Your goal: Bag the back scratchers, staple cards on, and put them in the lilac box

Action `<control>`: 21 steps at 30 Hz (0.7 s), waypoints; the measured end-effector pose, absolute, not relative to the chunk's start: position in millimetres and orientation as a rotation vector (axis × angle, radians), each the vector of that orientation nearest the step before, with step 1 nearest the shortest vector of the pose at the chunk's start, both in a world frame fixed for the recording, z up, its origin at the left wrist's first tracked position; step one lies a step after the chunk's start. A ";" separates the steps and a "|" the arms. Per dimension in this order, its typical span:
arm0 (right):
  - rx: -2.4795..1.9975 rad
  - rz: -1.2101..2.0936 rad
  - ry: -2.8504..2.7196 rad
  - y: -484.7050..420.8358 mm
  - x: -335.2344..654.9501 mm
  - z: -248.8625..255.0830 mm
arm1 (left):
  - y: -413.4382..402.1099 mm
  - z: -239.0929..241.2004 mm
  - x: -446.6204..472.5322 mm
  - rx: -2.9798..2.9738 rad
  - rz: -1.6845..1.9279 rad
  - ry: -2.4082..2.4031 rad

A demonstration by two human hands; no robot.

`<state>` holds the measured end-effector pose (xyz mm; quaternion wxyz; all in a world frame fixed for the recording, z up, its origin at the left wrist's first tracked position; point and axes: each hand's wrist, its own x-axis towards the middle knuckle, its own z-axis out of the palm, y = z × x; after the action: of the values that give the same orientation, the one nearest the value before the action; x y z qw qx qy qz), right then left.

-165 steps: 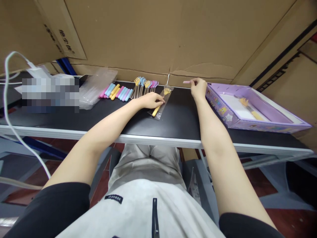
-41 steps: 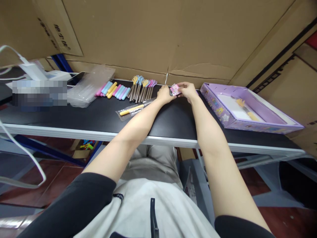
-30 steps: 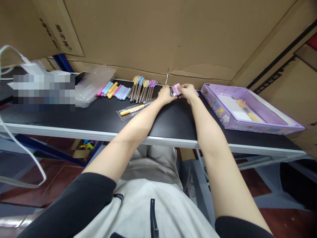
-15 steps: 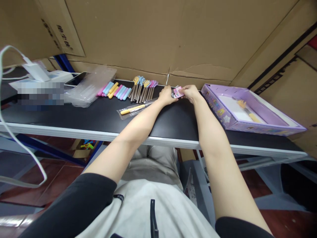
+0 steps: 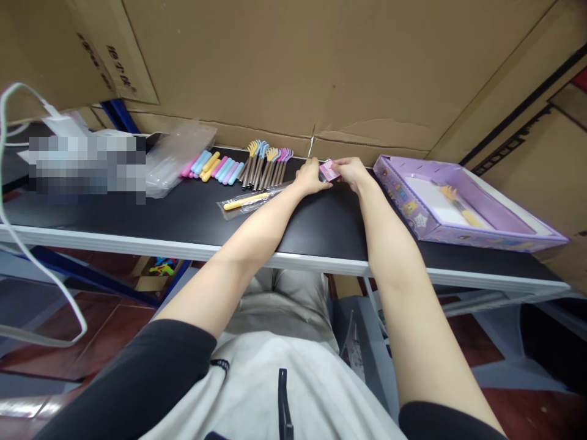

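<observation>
My left hand [image 5: 310, 177] and my right hand [image 5: 351, 170] meet at the back of the black table [image 5: 321, 227], both pinching a small pink card [image 5: 329, 171] between their fingertips. A clear sleeve holding a yellow-handled, hand-shaped scratcher [image 5: 250, 200] lies on the table just left of my left forearm, its far end reaching towards my left hand. Neither hand touches the row of scratchers further back.
Several hand-shaped scratchers [image 5: 266, 165] and pastel handles [image 5: 211, 167] lie at the back. A stack of clear sleeves [image 5: 177, 159] lies left of them. An open purple box [image 5: 463, 205] with a yellow scratcher inside stands at the right. Cardboard boxes [image 5: 321, 67] wall the back.
Earlier my left hand pressed the sleeved scratcher while my right reached for the pink card. The sleeve now lies further left, and both hands have come together on the card.
</observation>
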<state>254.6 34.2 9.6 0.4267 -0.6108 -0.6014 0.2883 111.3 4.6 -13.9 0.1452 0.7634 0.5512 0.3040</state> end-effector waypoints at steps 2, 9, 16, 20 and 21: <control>-1.534 0.714 -1.501 30.9 252.4 12.3 | 4.0 -13.7 111.4 2.199 0.874 1.588; -1.545 0.817 -1.491 21.4 247.7 18.7 | 5.7 -16.0 113.6 2.205 0.885 1.589; -1.532 0.878 -1.447 21.2 247.1 19.6 | 9.3 -17.7 113.9 2.183 0.927 1.572; -1.531 0.865 -1.463 20.2 248.3 21.3 | 13.2 -20.3 113.3 2.177 0.952 1.570; -1.539 0.839 -1.479 20.0 247.9 21.3 | 14.1 -21.0 113.2 2.174 0.959 1.570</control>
<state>247.9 20.0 21.3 0.4114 -0.6116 -0.5877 0.3336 113.2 14.1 -21.0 0.1463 0.7551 0.5454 0.3332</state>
